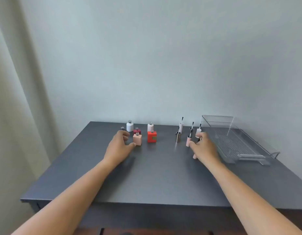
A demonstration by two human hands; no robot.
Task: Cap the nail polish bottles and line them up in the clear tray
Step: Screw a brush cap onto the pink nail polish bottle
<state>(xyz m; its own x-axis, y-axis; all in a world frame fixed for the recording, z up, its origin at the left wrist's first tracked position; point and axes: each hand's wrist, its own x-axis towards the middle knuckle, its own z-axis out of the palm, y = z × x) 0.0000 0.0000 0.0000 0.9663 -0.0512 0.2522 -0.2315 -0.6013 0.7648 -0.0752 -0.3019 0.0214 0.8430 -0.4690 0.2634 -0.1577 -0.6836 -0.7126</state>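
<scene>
Left hand (120,141) spread wide beside the pink bottle (137,139); right hand (203,146) loosely open touching the pink cap (188,141), clear tray (235,143) at three o'clock

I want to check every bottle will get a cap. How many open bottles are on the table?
6, grouped at the far left: a white bottle, a pale bottle, a dark red bottle, a pink bottle, a red bottle, and one half hidden behind the left hand.
</scene>
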